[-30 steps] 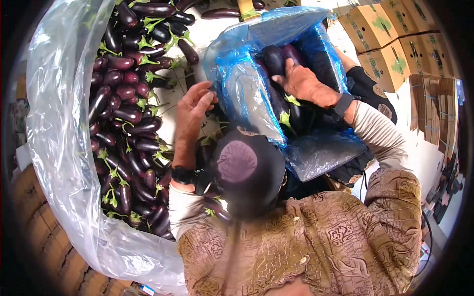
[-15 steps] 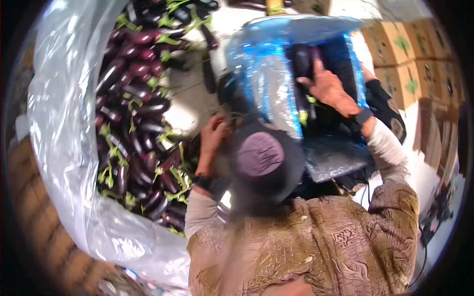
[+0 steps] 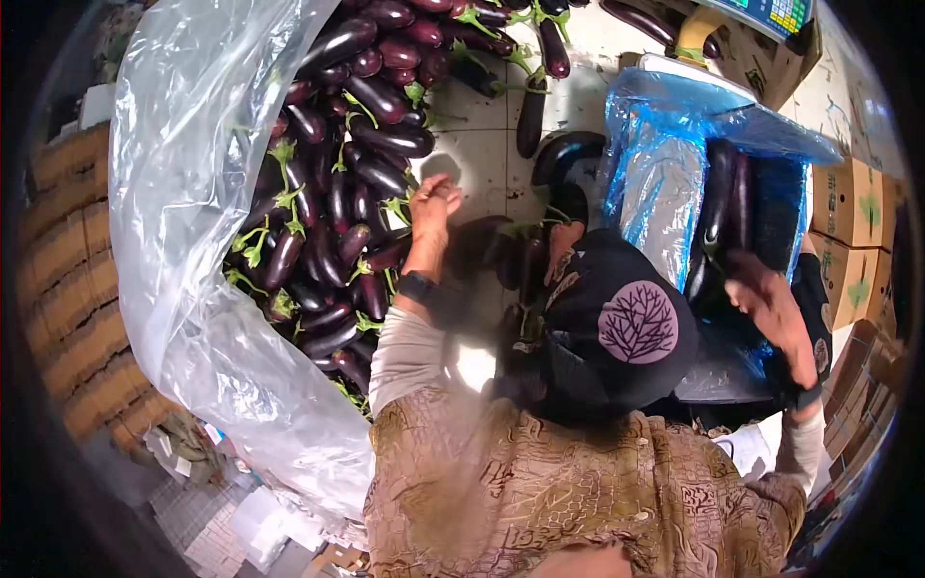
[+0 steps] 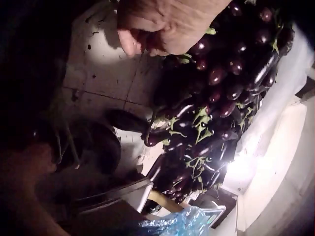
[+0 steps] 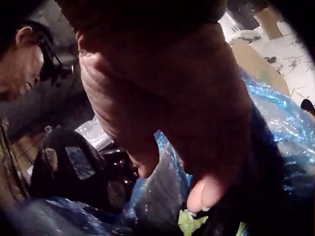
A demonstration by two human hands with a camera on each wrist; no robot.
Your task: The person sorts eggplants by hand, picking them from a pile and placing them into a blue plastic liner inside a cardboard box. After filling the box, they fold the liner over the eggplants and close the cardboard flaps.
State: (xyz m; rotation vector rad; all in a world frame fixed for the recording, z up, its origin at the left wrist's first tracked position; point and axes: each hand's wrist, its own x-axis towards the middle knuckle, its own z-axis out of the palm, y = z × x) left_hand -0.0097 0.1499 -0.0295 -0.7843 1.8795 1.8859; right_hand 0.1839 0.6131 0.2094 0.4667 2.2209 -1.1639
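Observation:
In the head view my left hand [image 3: 436,204] hovers beside the right edge of a large pile of eggplants [image 3: 390,140]. Its fingers are loosely curled with nothing in them, and the left wrist view shows the same hand [image 4: 165,24] over pale floor tiles. My right hand [image 3: 776,308], blurred, is over the near part of a box lined with blue plastic [image 3: 660,193]. Long dark eggplants [image 3: 740,202] lie inside that box. In the right wrist view the fingers of my right hand [image 5: 172,108] point down, fingertips right by a green eggplant stem cap [image 5: 189,223].
Clear plastic sheeting [image 3: 193,212] borders the pile on the left. Loose eggplants [image 3: 530,120] lie on the tiles between pile and box. A scale with a keypad [image 3: 771,14] stands at the far end, and cardboard cartons [image 3: 848,270] are stacked on the right.
My right hand has drawn back from the eggplants at the box's far end toward its near end. My left hand has moved left to the pile's edge. The head view has shifted left.

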